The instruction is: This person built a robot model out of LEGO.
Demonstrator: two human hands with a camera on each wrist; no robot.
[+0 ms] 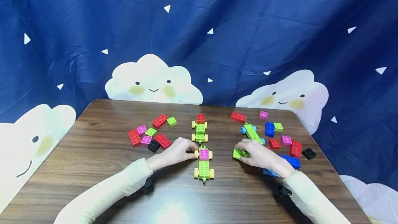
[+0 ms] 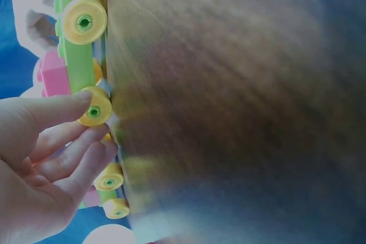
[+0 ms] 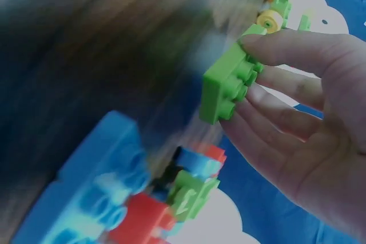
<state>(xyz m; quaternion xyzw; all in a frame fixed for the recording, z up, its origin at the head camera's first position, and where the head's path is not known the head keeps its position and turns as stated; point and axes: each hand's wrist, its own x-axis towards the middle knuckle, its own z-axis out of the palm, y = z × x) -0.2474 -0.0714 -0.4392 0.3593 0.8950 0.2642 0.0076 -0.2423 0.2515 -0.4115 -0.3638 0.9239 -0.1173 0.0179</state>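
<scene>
My left hand (image 1: 177, 152) pinches a yellow wheel (image 2: 96, 108) of the nearer green toy car (image 1: 204, 169), thumb on the wheel and fingertips just beyond it. A pink brick (image 1: 204, 154) sits on that car, towards its far end. Right behind, in line with it, stands another green toy car (image 1: 200, 129) with yellow wheels and a red brick (image 1: 200, 118) on its far end. To the right, my right hand (image 1: 257, 153) holds a green brick (image 3: 229, 78) between thumb and fingers, its studs facing the palm in the right wrist view.
Loose red, pink, green and black bricks lie left of the cars, around a red brick (image 1: 163, 141). A green car with blue wheels (image 1: 253, 133) stands beyond my right hand. More bricks spread at the right, including a blue brick (image 1: 290, 161) by my right wrist and a black brick (image 1: 309, 153).
</scene>
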